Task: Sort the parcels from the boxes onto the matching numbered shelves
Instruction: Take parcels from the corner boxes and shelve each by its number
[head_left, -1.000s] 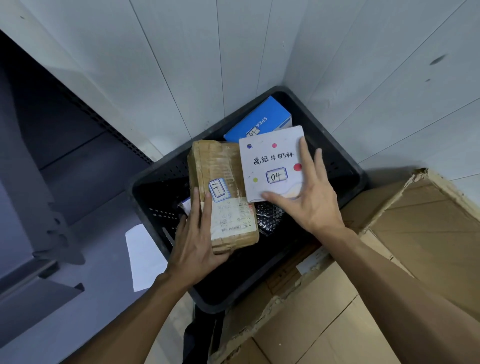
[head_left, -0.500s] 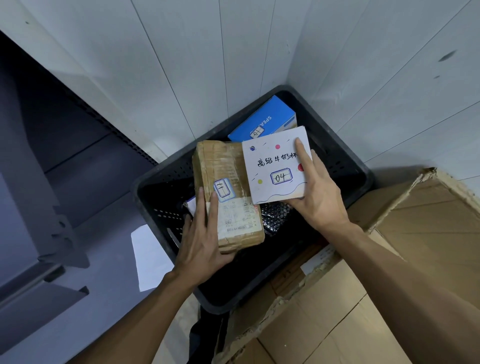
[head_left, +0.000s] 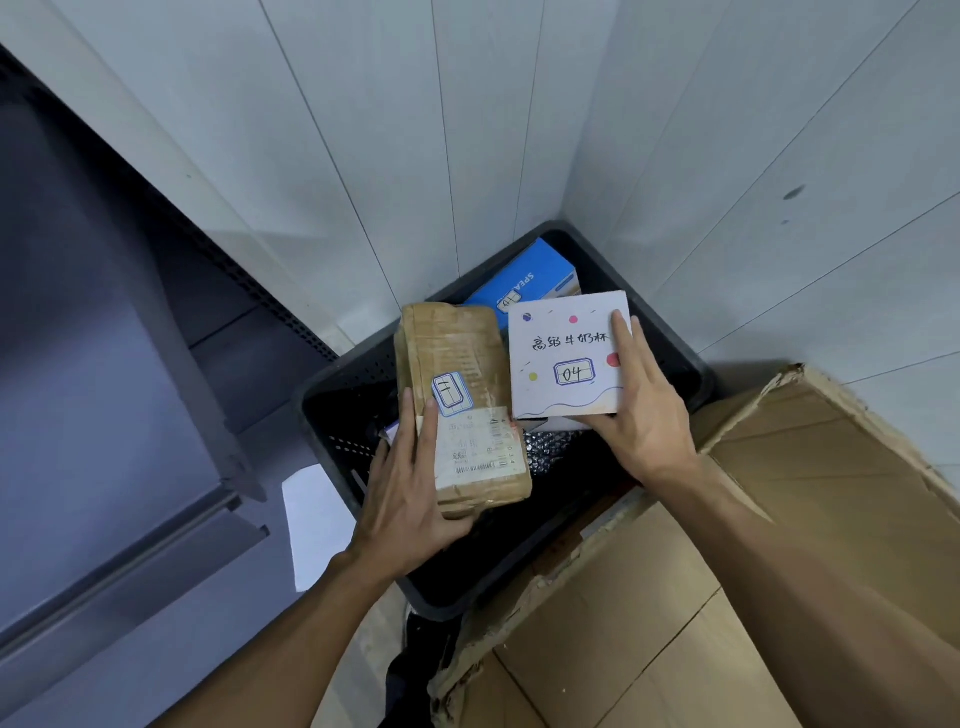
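Partly hidden blue box (head_left: 524, 278) behind white parcel (head_left: 563, 343), brown parcel (head_left: 454, 348), label (head_left: 478, 447) blurred

Looks like the back corner of a parcel depot or stockroom rather than a home. Told first by the goods: a black plastic crate (head_left: 693, 361) pushed into the corner of plain white panelled walls (head_left: 363, 130) and holding packages. Among them a brown taped parcel (head_left: 457, 348) bearing a printed shipping label (head_left: 480, 449) with a barcode and a hand-numbered sticker (head_left: 451, 393), a white box (head_left: 558, 322) marked 04 in a blue frame, and a blue carton (head_left: 537, 273) with a similar sticker. Bubble wrap (head_left: 561, 449) low in the crate. Just beside it, a big torn cardboard box (head_left: 675, 623). To the left, dark metal shelving (head_left: 104, 364) with a perforated upright (head_left: 249, 280), bare and made for storage.
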